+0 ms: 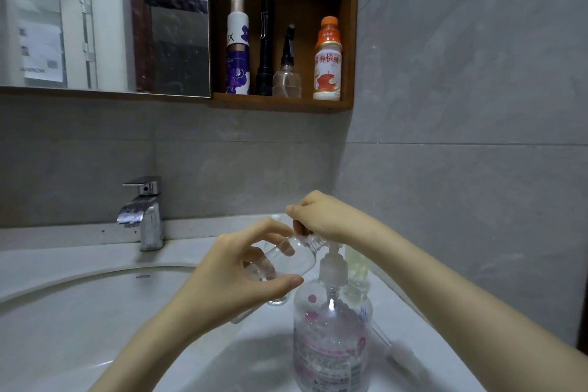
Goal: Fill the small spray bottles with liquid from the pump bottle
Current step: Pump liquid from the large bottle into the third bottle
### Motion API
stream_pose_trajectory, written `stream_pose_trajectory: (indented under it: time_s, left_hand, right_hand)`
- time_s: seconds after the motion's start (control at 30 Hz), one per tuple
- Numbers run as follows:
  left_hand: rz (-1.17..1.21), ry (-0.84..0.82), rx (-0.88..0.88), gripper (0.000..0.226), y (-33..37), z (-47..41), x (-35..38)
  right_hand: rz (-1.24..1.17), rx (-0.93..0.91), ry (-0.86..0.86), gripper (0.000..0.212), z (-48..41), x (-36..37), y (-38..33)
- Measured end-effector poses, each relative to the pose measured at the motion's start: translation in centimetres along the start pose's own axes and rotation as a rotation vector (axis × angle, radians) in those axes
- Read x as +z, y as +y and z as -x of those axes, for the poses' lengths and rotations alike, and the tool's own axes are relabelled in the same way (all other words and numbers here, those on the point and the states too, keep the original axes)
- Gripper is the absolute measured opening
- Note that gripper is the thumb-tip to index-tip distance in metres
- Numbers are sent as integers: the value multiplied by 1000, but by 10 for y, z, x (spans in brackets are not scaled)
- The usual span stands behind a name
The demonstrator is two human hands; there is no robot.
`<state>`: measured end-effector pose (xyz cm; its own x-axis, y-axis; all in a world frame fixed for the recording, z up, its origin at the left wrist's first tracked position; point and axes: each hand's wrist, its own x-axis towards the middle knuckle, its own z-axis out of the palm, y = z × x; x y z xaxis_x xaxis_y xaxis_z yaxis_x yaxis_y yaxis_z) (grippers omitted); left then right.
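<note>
A large clear pump bottle (pixel 331 340) with pink print stands on the sink rim at the lower centre. My right hand (pixel 321 216) sits curled on top of its pump head, fingers bent down over it. My left hand (pixel 235 274) holds a small clear spray bottle (pixel 292 256) tilted on its side, with the open neck up against the pump's nozzle under my right hand. A little liquid lies in the small bottle. A second bottle (pixel 358 270) with pale yellowish contents stands behind the pump bottle, partly hidden.
The white sink basin (pixel 79 312) fills the lower left, with a chrome faucet (pixel 143 213) behind it. A loose spray head with tube (pixel 401 352) lies on the rim at the right. A wooden shelf (pixel 283 102) above holds several bottles and a torch.
</note>
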<state>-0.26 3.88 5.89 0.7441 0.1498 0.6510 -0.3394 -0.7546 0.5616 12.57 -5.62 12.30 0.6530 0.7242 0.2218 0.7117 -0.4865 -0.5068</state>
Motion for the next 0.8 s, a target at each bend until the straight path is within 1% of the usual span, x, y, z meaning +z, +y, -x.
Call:
stream_pose_trajectory:
  time_s: [0.23, 0.63, 0.7, 0.8]
  left_hand:
    - [8, 9, -4, 46, 0, 0, -2]
    - [8, 5, 5, 44, -1, 0, -1]
    - [6, 14, 6, 45, -1, 0, 0]
    - [4, 18, 4, 44, -2, 1, -1]
  right_hand:
    - [25, -2, -12, 46, -1, -1, -4]
    - [-39, -42, 57, 47, -2, 0, 1]
    - [-29, -37, 34, 47, -2, -1, 0]
    - [8, -16, -49, 43, -2, -1, -1]
